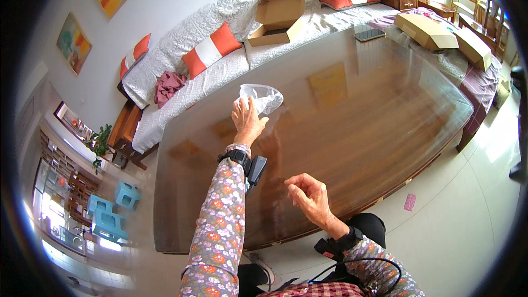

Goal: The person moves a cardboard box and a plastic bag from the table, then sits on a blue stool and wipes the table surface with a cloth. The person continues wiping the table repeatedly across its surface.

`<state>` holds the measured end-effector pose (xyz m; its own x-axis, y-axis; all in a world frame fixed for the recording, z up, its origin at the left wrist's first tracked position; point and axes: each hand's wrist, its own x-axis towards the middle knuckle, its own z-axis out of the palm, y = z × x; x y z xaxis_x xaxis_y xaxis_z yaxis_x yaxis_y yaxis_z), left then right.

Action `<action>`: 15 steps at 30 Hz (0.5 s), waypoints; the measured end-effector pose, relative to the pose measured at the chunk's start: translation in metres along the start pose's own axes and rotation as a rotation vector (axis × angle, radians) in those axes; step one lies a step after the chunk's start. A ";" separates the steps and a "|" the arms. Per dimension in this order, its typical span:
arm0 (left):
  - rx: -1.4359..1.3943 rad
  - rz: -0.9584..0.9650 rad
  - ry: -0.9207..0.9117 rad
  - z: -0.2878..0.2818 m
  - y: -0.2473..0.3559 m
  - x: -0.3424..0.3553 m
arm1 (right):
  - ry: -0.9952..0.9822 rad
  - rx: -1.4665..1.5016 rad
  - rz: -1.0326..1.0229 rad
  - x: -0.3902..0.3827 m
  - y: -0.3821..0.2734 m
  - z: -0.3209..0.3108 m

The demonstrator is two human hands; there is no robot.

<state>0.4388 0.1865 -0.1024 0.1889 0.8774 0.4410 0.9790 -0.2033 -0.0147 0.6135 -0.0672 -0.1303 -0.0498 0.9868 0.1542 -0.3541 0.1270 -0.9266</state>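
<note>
My left hand (pixel 248 125) reaches out over the glass-topped wooden table (pixel 357 115), its fingers spread and stretched forward. Its fingertips meet the near edge of a crumpled clear plastic bag (pixel 268 97); whether they press on it I cannot tell. The bag lies loose on the glass near the sofa side. Closer to me, my right hand (pixel 311 198) hovers above the near part of the table. Its fingers are curled in toward the thumb, and no object shows in them. Dark straps with small devices circle both wrists.
Behind the table runs a sofa (pixel 165 99) with a white quilted cover, an opened cardboard box (pixel 278 16) and orange-and-white cushions (pixel 212 49). A dark flat device (pixel 368 33) lies at the table's far edge. More cardboard boxes (pixel 426 31) sit at right. Blue stools (pixel 108 225) stand at left.
</note>
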 end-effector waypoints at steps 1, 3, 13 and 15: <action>0.004 -0.032 -0.063 0.006 0.002 0.008 | 0.003 0.001 -0.014 0.001 -0.001 -0.002; 0.053 -0.043 -0.080 0.015 -0.001 0.018 | 0.015 -0.011 -0.024 0.002 -0.002 -0.005; -0.853 -0.300 0.377 0.038 0.021 0.066 | 0.028 0.055 -0.016 0.003 -0.003 -0.009; -1.133 -0.249 0.313 0.033 0.054 0.067 | 0.072 0.107 -0.060 0.002 -0.002 -0.008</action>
<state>0.5069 0.2486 -0.1029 -0.1766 0.8350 0.5212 0.3329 -0.4476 0.8299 0.6221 -0.0645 -0.1308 0.0406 0.9830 0.1792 -0.4522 0.1780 -0.8740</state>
